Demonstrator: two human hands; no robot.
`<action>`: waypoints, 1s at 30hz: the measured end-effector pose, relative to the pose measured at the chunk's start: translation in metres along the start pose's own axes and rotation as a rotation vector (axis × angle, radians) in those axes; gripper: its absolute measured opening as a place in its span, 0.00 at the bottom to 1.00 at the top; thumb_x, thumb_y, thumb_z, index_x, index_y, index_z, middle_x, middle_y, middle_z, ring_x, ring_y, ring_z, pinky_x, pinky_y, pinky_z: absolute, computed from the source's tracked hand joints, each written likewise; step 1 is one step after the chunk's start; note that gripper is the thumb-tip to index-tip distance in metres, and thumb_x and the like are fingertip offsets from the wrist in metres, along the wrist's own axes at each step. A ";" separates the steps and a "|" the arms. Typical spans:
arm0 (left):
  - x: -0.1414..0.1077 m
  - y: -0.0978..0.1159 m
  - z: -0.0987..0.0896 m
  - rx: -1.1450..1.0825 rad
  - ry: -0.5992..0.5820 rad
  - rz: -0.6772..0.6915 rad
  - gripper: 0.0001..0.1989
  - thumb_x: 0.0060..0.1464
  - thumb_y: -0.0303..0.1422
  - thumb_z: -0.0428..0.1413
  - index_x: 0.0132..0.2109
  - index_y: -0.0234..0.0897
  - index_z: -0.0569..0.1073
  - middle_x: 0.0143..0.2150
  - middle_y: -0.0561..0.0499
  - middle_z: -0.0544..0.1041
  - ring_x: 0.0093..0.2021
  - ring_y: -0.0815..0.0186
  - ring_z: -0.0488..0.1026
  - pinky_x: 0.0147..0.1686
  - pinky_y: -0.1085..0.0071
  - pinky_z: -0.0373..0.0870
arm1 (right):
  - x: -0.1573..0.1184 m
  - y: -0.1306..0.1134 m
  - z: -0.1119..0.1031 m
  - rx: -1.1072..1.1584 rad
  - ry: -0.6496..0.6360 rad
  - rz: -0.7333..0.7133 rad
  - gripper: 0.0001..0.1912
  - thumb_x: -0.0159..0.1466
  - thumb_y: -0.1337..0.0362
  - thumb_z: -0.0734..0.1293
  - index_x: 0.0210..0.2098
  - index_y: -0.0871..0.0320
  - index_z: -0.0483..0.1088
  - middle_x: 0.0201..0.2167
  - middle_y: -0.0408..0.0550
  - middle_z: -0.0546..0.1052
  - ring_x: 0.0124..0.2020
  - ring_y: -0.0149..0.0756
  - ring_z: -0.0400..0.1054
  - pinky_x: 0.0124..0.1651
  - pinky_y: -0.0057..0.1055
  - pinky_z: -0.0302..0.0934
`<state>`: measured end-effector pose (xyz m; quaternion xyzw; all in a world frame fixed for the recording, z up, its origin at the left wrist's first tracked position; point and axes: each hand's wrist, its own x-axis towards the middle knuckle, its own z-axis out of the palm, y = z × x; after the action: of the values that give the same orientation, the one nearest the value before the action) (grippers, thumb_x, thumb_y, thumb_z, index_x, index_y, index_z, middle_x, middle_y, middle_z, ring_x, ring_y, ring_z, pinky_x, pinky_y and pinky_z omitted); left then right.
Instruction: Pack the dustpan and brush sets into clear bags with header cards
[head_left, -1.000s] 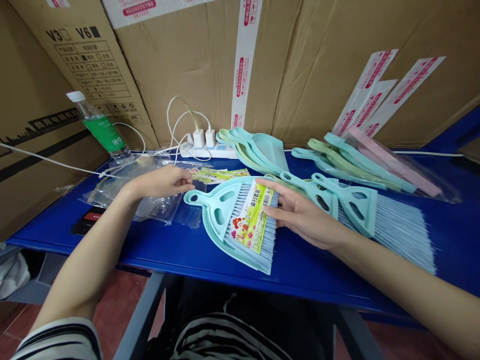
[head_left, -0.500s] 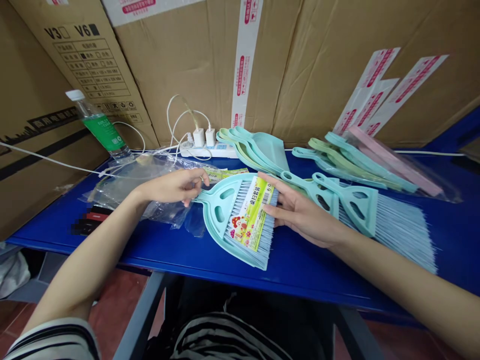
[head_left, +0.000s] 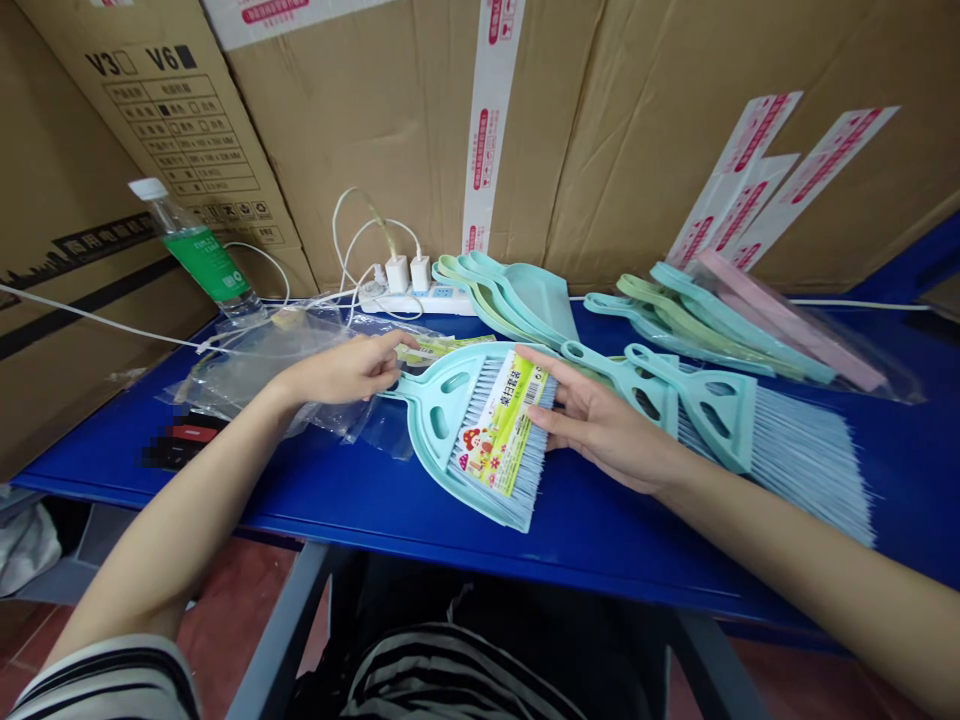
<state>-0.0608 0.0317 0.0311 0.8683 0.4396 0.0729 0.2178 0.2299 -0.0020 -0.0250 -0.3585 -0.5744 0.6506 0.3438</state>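
Note:
A turquoise hand brush (head_left: 450,398) with blue-grey bristles lies nested in a matching dustpan (head_left: 429,470), just above the table. Across the bristles sits a printed card label (head_left: 504,425). My left hand (head_left: 349,370) is closed at the handle end, its index finger stretched over it; the handle tips are hidden under the fingers. My right hand (head_left: 600,425) grips the bristle end, thumb on the label's right edge and fingers behind. Several more printed labels (head_left: 435,348) lie just beyond my left hand.
Loose turquoise brushes (head_left: 720,410) lie to the right, and stacked dustpans (head_left: 544,295) behind. Bagged sets (head_left: 787,340) rest at the back right. Clear plastic bags (head_left: 262,360), a water bottle (head_left: 202,255) and a power strip (head_left: 450,300) occupy the left and back. Cardboard boxes (head_left: 420,120) wall the rear.
My left index finger has straightened out towards the labels at the back, while the other fingers stay curled at the handle. The brush and dustpan have shifted very slightly upward.

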 end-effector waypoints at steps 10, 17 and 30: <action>0.004 0.003 0.007 -0.047 0.067 0.075 0.18 0.59 0.30 0.45 0.56 0.34 0.59 0.22 0.62 0.60 0.21 0.72 0.59 0.26 0.72 0.58 | 0.000 0.000 0.001 0.004 0.025 0.019 0.43 0.62 0.61 0.70 0.71 0.44 0.47 0.52 0.49 0.74 0.50 0.42 0.71 0.46 0.41 0.74; 0.005 0.003 0.008 0.075 0.063 0.017 0.18 0.61 0.30 0.44 0.58 0.31 0.60 0.21 0.62 0.59 0.21 0.72 0.58 0.26 0.72 0.56 | -0.001 0.001 0.000 0.010 0.023 0.002 0.43 0.63 0.60 0.70 0.71 0.42 0.48 0.52 0.49 0.74 0.52 0.43 0.71 0.47 0.43 0.74; 0.007 0.012 0.011 -0.016 0.192 0.070 0.17 0.65 0.40 0.44 0.54 0.36 0.66 0.28 0.54 0.70 0.28 0.69 0.66 0.30 0.72 0.66 | 0.000 0.003 0.000 0.006 0.025 -0.001 0.42 0.64 0.62 0.69 0.72 0.43 0.45 0.51 0.49 0.74 0.52 0.43 0.71 0.48 0.44 0.74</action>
<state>-0.0443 0.0276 0.0264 0.8703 0.4274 0.1668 0.1792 0.2294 -0.0020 -0.0276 -0.3653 -0.5684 0.6477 0.3521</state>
